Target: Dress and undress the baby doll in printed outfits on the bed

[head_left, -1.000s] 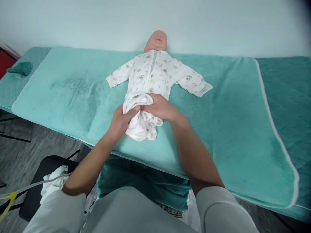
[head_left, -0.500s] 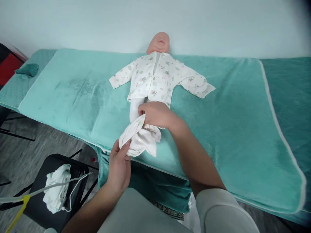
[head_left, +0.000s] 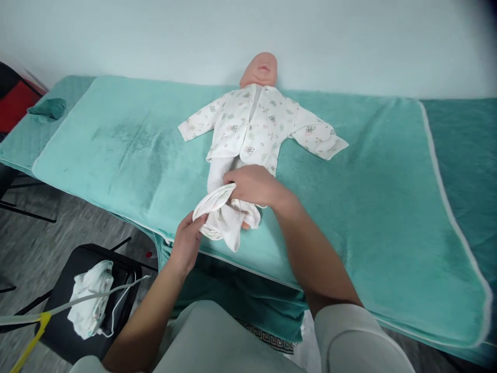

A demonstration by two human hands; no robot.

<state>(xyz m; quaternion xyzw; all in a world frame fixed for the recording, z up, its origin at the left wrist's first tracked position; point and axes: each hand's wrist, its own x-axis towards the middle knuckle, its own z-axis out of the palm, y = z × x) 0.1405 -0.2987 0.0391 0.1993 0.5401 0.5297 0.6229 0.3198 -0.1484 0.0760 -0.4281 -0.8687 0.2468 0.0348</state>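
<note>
A baby doll lies on its back on the green massage bed, dressed in a white patterned jacket. Bunched white baby pants surround its lower legs. My left hand pinches the near left edge of the pants. With closed fingers, my right hand grips their upper edge over the doll's legs. One white leg shows above the cloth, and a bit of the doll's foot peeks out below. My right hand hides part of the other leg.
At lower left stands a black chair with crumpled white cloth on it. A pale cable with a yellow tie crosses in front. The bed's far side meets a white wall. A face hole lies at its left end.
My left hand has risen slightly with the edge of the pants, and their lower part now hangs differently. A bit of the doll's foot has come into sight. The view has shifted slightly.
</note>
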